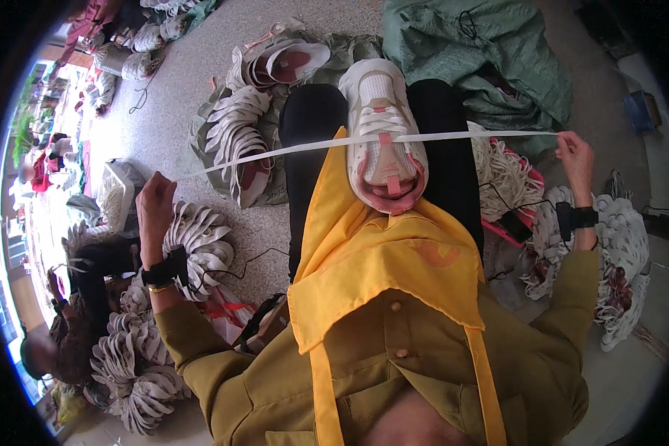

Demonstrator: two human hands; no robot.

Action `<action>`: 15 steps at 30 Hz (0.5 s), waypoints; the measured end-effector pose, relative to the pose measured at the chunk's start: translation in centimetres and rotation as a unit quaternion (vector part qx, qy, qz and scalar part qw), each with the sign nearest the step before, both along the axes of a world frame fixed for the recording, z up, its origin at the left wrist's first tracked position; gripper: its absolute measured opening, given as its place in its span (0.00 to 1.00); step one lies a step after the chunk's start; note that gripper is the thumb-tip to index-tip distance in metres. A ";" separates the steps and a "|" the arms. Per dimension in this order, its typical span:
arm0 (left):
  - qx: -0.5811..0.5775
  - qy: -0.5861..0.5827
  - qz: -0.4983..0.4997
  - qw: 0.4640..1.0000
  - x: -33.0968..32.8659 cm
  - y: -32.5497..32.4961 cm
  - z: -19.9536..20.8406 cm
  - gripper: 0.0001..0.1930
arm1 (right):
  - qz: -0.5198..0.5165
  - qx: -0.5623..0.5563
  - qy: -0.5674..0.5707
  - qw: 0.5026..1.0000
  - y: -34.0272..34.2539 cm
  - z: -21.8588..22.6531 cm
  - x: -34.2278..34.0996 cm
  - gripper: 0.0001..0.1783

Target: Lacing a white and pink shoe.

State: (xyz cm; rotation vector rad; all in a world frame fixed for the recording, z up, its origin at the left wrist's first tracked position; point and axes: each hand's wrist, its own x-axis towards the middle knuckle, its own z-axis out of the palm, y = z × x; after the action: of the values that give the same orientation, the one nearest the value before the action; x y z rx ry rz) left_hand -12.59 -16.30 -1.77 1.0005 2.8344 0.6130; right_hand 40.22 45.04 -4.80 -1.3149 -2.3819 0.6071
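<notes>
A white sneaker with pink trim lies between my knees, its toe pointing away from me and its pink-lined opening towards me. Threaded through it, a flat white shoelace stretches nearly straight out to both sides. At the left, my left hand pinches one end of the lace with its fingers closed. My right hand is closed on the other end, far out to the right. The lace's middle crosses the sneaker's tongue, and a few crossings of lace show nearer the toe.
A yellow apron covers my lap. Rows of white shoe parts sit on the floor ahead left, more beside my left arm. A green woven sack lies ahead right, bundled white laces below it. Another person sits at far left.
</notes>
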 end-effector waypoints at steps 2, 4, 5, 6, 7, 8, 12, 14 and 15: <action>0.012 0.007 -0.022 1.000 -0.4 -0.3 -0.2 0.06 | 0.022 -0.019 -0.015 0.999 0.6 -1.0 0.2 0.09; 0.024 0.031 -0.057 0.998 -0.7 -0.1 -0.3 0.06 | 0.046 -0.040 -0.033 0.998 0.5 -1.7 -0.6 0.10; 0.020 0.042 -0.070 0.996 -0.9 0.0 -0.4 0.05 | 0.059 -0.050 -0.044 0.996 0.3 -2.3 -1.0 0.11; 0.016 0.052 -0.085 0.995 -0.7 1.0 -0.2 0.05 | 0.070 -0.060 -0.056 0.994 -0.2 -2.7 -1.7 0.12; 0.014 0.062 -0.099 0.993 -0.4 2.1 0.2 0.05 | 0.092 -0.089 -0.066 0.990 -0.4 -3.0 -2.4 0.12; 0.010 0.042 -0.097 0.994 -0.2 3.3 0.6 0.04 | 0.114 -0.118 -0.076 0.984 -0.4 -3.3 -3.3 0.13; -0.022 0.022 -0.078 0.996 -1.2 7.6 4.5 0.03 | 0.195 -0.262 -0.088 0.941 -1.5 -0.4 -9.0 0.12; 0.065 0.019 -0.081 0.994 -2.0 9.8 7.2 0.03 | 0.195 -0.293 0.017 0.936 -1.2 2.3 -10.2 0.10; 0.160 0.009 -0.081 0.984 -2.1 10.3 8.4 0.04 | 0.180 -0.281 0.114 0.936 -1.0 3.8 -10.8 0.10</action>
State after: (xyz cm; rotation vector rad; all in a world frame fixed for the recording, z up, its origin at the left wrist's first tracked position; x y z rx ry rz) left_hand -14.65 -6.05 6.68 1.2716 2.6850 1.0692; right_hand 29.44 44.06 -1.01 -0.9163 -2.3475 1.5501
